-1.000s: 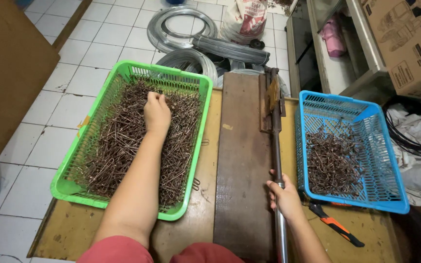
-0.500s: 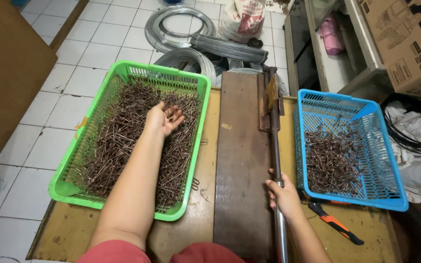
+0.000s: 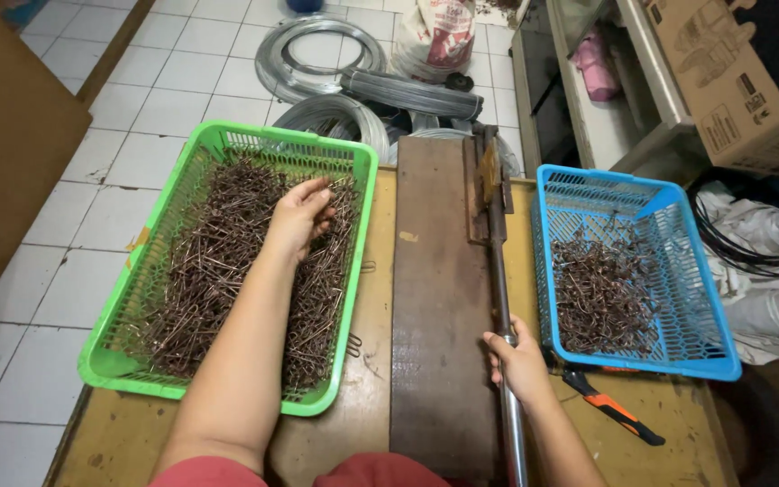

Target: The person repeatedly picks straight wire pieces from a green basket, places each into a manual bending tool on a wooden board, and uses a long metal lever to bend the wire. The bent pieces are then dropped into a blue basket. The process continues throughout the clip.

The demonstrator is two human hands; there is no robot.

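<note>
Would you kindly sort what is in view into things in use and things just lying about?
In use: left hand among bent wire pieces in green basket; right hand gripping lever handle; blue basket.

Lying about: orange-handled pliers, wire coils, cardboard box, sack.

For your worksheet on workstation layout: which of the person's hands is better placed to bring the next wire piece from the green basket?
Probably the left hand: it lies on the wire pieces in the green basket. The right hand grips the lever handle.
</note>
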